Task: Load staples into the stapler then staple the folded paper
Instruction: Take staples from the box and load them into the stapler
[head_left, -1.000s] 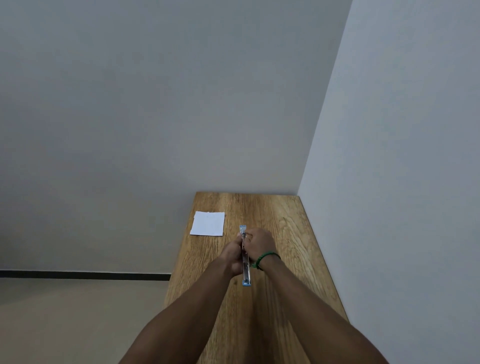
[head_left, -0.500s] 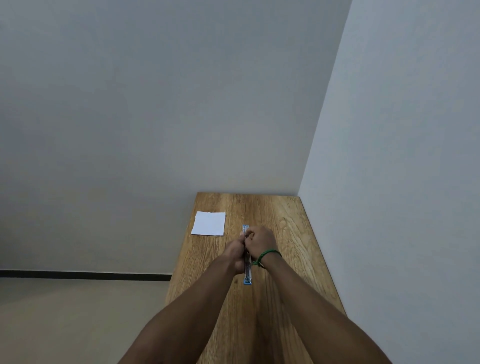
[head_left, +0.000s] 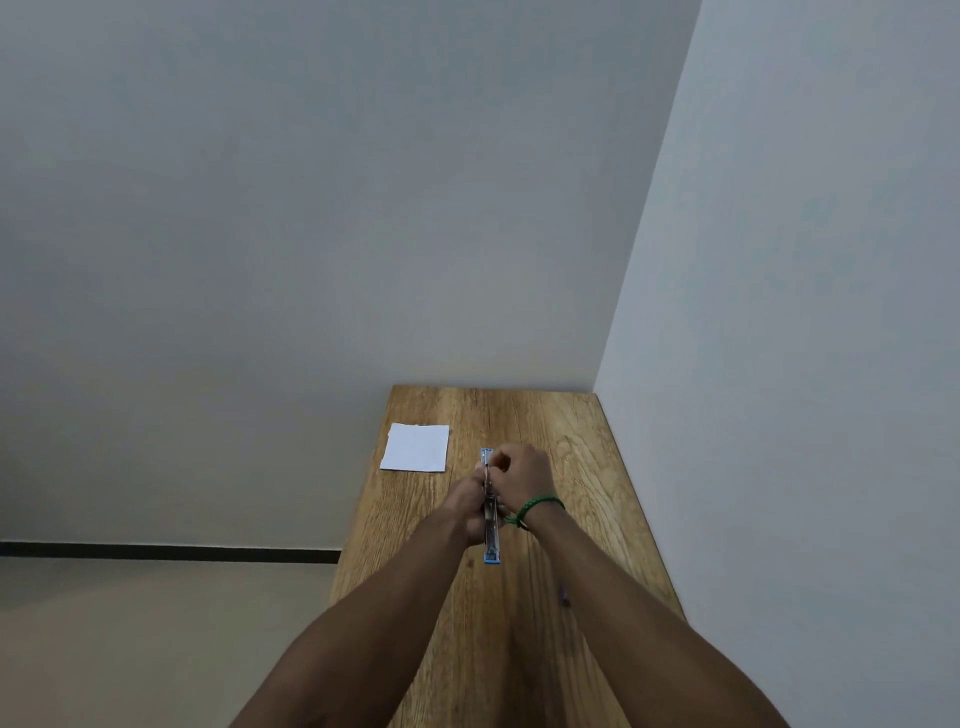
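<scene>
A blue and metal stapler (head_left: 491, 540) lies swung open lengthwise on the wooden table (head_left: 571, 467), its far tip pointing away from me. My left hand (head_left: 467, 512) grips its middle from the left side. My right hand (head_left: 522, 475), with a green bracelet on the wrist, curls its fingers over the far half of the stapler; whether it pinches staples is hidden. The folded white paper (head_left: 416, 447) lies flat at the table's far left, apart from both hands.
The table stands in a corner, with a wall along its right edge and another behind its far edge. Its left edge drops to a beige floor (head_left: 156, 639). A small dark mark (head_left: 563, 595) sits on the table near my right forearm.
Both hands stay on the stapler at the same spot. The right hand's fingers have shifted slightly over the far end of the stapler.
</scene>
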